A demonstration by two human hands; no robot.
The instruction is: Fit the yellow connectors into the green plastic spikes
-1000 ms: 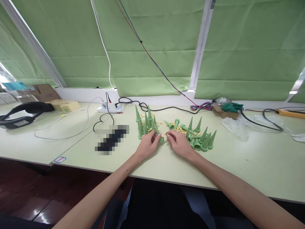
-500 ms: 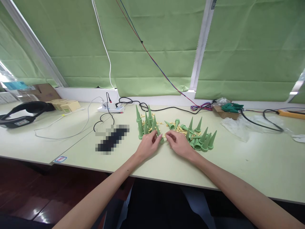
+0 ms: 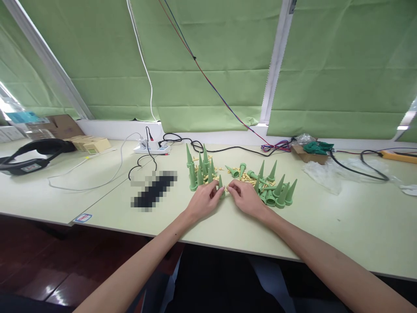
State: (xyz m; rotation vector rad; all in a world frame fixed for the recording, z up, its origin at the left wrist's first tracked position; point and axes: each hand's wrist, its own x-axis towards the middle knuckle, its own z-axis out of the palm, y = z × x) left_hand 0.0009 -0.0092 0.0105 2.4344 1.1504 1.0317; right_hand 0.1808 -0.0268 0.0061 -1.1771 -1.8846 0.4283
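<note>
Item, held: one green cone (image 3: 220,181), stood point up, its long axis near vertical, its base at the fingertips of the left hand (image 3: 203,201). The left hand is partly curled, thumb and fingers closed about the cone's lower part.

Item, opposite: right hand (image 3: 245,196), fingertips drawn together; a small yellow piece (image 3: 227,189) appears to be pinched there, mostly hidden. The cone is placed to the left of these fingertips, just beside them across a narrow gap; the left hand is the nearer.

Item, left group: standing cones (image 3: 193,177), ranged behind and beside the left hand, by which sideways room is limited.

Item, right group: mixed cones (image 3: 282,196), some upright, some lying, set close by the right hand; loose yellow pieces (image 3: 245,177) are strewn behind it.

Item, support: counter (image 3: 224,230), its front edge crossed by both forearms; a strip of surface is left between hands and edge.
</note>
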